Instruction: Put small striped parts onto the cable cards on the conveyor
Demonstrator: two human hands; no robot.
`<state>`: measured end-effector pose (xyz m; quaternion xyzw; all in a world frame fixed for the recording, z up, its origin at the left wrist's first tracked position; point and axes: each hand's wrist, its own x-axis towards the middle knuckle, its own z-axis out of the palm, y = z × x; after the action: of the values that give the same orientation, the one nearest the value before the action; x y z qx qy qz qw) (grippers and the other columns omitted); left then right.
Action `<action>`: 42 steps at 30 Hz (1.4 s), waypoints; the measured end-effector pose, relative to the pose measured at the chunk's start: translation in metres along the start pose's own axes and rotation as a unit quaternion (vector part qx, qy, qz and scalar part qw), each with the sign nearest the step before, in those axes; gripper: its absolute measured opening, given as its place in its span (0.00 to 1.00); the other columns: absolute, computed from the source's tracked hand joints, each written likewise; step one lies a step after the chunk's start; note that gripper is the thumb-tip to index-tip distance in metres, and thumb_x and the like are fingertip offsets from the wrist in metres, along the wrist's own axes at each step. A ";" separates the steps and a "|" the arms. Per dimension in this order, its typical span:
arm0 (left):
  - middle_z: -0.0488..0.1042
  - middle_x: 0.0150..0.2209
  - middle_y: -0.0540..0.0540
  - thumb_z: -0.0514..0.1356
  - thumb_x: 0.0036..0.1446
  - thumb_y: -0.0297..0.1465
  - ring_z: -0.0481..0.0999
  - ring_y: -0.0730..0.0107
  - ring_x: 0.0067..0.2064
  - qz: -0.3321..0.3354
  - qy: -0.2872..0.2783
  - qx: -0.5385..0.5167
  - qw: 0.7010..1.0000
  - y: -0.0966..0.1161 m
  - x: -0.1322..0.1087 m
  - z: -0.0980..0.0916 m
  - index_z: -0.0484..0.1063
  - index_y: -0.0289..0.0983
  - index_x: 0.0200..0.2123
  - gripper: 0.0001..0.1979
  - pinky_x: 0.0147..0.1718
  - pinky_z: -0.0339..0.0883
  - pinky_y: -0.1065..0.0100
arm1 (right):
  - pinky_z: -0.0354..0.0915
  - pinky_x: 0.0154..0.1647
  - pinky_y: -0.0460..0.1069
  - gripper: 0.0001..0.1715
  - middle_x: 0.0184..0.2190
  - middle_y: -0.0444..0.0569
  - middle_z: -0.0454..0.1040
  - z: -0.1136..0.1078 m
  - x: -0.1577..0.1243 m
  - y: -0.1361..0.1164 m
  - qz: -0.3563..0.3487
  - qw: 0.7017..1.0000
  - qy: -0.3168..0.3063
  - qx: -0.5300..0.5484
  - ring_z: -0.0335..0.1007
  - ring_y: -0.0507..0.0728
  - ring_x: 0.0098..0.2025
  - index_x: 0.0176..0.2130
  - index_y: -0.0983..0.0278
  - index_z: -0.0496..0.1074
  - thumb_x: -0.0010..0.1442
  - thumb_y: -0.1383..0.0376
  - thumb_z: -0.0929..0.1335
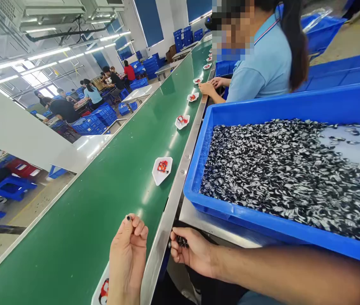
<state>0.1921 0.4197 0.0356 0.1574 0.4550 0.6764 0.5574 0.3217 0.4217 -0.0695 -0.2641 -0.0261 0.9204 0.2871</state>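
Note:
My left hand (128, 250) hovers over the near end of the green conveyor belt (103, 199), fingers curled, pinching one small black part (128, 218) at the fingertips. Under its wrist lies a white tray (102, 290) holding a red piece. My right hand (190, 251) rests by the belt's metal edge, closed round a few small black parts (181, 241). To its right a big blue bin (262, 224) is heaped with several black-and-silver parts (288, 169).
More white trays with red pieces ride the belt, such as one white tray (162, 169) and a farther tray (182, 121). A co-worker in a light blue shirt (262, 63) sits just beyond the bin. Blue crates and other workers fill the left background.

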 end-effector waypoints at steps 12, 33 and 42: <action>0.69 0.29 0.49 0.58 0.49 0.44 0.67 0.74 0.31 0.164 0.008 0.503 0.848 -0.010 0.033 0.014 0.71 0.35 0.34 0.18 0.33 0.62 0.71 | 0.57 0.22 0.43 0.10 0.19 0.44 0.60 0.005 -0.009 -0.011 -0.005 1.000 0.007 -0.004 0.62 0.49 0.19 0.26 0.68 0.63 0.56 0.67 0.58; 0.68 0.33 0.46 0.50 0.58 0.33 0.63 0.65 0.37 0.395 -0.154 0.761 0.491 -0.063 0.001 -0.004 0.71 0.40 0.33 0.11 0.36 0.54 0.62 | 0.58 0.24 0.44 0.09 0.21 0.45 0.65 0.013 -0.014 -0.012 -0.067 0.996 0.029 0.052 0.63 0.51 0.22 0.29 0.68 0.64 0.57 0.65 0.60; 0.70 0.35 0.46 0.48 0.54 0.21 0.64 0.61 0.43 0.493 -0.177 0.747 0.409 -0.092 -0.017 -0.025 0.70 0.35 0.36 0.12 0.53 0.50 0.48 | 0.63 0.32 0.43 0.09 0.24 0.47 0.70 0.003 0.001 -0.001 -0.012 0.991 0.046 0.123 0.67 0.51 0.27 0.31 0.68 0.68 0.56 0.63 0.65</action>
<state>0.2362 0.3897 -0.0459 0.8250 0.5151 0.1840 -0.1423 0.3200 0.4230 -0.0674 -0.2683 0.0969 0.9002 0.3291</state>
